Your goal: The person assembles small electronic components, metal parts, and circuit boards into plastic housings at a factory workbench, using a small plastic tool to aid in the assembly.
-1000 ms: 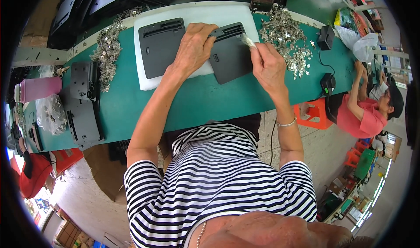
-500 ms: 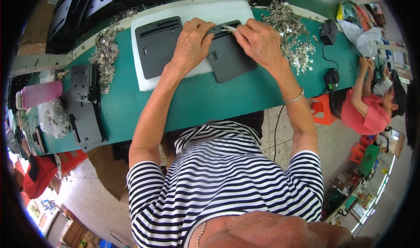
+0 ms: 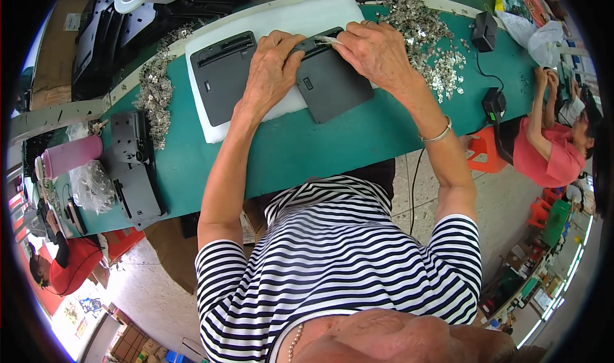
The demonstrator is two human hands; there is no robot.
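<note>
A dark grey plastic panel [image 3: 332, 88], with a slotted far edge and a small rectangular recess, lies tilted, partly on a white foam sheet [image 3: 281, 21]. My left hand [image 3: 274, 69] grips this panel's far left corner, thumb and fingers bent together. Over the slotted edge, my right hand [image 3: 376, 53] is closed in a pinch on a thin silvery piece [image 3: 328, 40]; its exact kind is too small to tell. Left of my hands, a second, similar grey panel [image 3: 225, 85] rests flat on the foam. My fingers partly hide the far edge of the first panel.
Small shiny metal parts heap at right [image 3: 419, 37] and left [image 3: 155, 97] on the green table [image 3: 281, 165]. More dark housings [image 3: 137, 193], a pink cup [image 3: 73, 155] and a plastic bag [image 3: 93, 187] sit left. A black adapter [image 3: 485, 31] stands right. Co-workers sit at both sides.
The whole view has shifted slightly, bringing more of a white tray into sight at the top left. Both hands stay at the panel's far edge, with the silvery piece still in my right fingers.
</note>
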